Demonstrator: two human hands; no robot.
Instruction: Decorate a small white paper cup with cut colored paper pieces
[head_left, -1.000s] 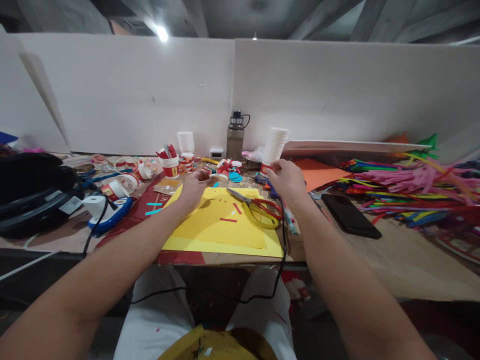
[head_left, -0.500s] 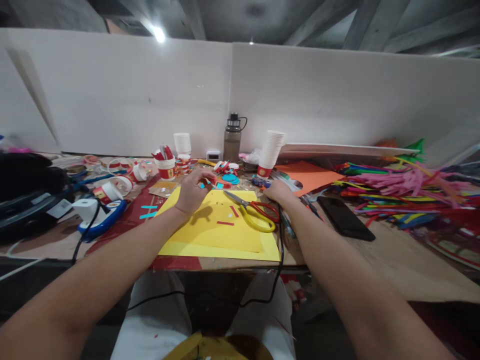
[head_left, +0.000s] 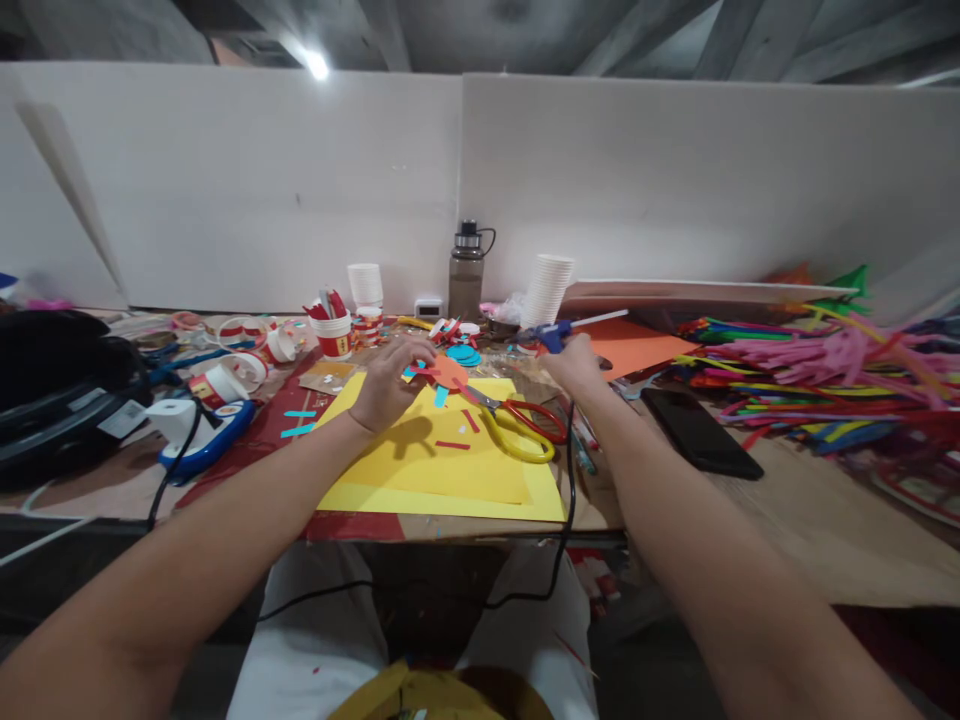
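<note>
Pinched in my left hand (head_left: 394,378) is an orange paper piece (head_left: 451,372) with red and blue strips on it, above the yellow sheets (head_left: 420,470). My right hand (head_left: 571,362) is closed round a blue glue gun (head_left: 553,336), raised off the table with a white glue stick (head_left: 600,319) pointing out to the right. A black cord hangs from that hand's side. Scissors with yellow and red handles (head_left: 521,430) lie on the right part of the yellow sheets. Short red strips (head_left: 453,445) rest on the yellow paper.
A stack of paper cups (head_left: 550,290), a bottle (head_left: 466,275) and blue discs (head_left: 463,355) stand or lie behind. To the right are a black phone (head_left: 701,433) and colourful pipe cleaners (head_left: 817,370). A blue-and-white power strip (head_left: 214,435) lies left.
My right hand has lifted the glue gun from the table. The orange piece in my left hand has turned so that its flat face shows.
</note>
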